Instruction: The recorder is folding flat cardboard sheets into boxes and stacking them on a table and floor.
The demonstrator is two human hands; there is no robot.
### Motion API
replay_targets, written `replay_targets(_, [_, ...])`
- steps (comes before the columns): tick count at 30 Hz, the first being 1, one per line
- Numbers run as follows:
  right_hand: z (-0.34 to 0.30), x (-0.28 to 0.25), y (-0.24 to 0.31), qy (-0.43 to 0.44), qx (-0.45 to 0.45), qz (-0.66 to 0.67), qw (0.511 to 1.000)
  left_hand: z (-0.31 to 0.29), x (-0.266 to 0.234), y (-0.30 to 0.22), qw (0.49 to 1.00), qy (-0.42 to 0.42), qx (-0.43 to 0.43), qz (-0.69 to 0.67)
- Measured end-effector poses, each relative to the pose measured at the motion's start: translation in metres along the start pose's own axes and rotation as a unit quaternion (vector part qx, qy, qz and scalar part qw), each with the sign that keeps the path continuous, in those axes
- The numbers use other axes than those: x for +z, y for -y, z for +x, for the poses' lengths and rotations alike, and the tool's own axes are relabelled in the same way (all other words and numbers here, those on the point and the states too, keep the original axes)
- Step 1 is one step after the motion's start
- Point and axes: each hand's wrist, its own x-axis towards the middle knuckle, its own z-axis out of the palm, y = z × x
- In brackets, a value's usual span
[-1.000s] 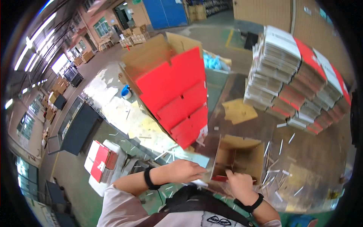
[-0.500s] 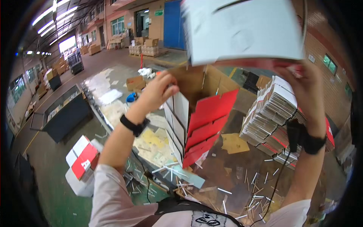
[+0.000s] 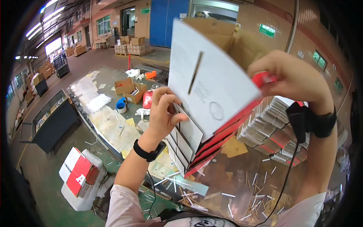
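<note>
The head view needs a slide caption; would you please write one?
Right hand holding a red-and-white carton atop nested cartons, left hand beside them.

white and red box [image 3: 217,89], black wristbands [image 3: 141,150], blue door [image 3: 165,22], green floor [image 3: 41,178]

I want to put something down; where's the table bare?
Mostly bare: brown tabletop between the tall white and red cardboard cartons, flat tan cardboard sheet and thin white strips. Crowded: nearer, among those strips; right, under the flattened red-white cardboard stack.
</note>
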Motion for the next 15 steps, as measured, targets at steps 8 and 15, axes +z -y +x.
replay_targets(8, [0.016,0.018,-0.021,0.031,0.074,0.091,0.993,0.077,-0.01,-0.006,0.983,-0.105,0.121,0.093])
replay_targets(15, [-0.05,0.048,-0.076,-0.348,-0.168,0.046,0.921,0.112,0.004,-0.021,0.958,0.104,0.129,0.234])
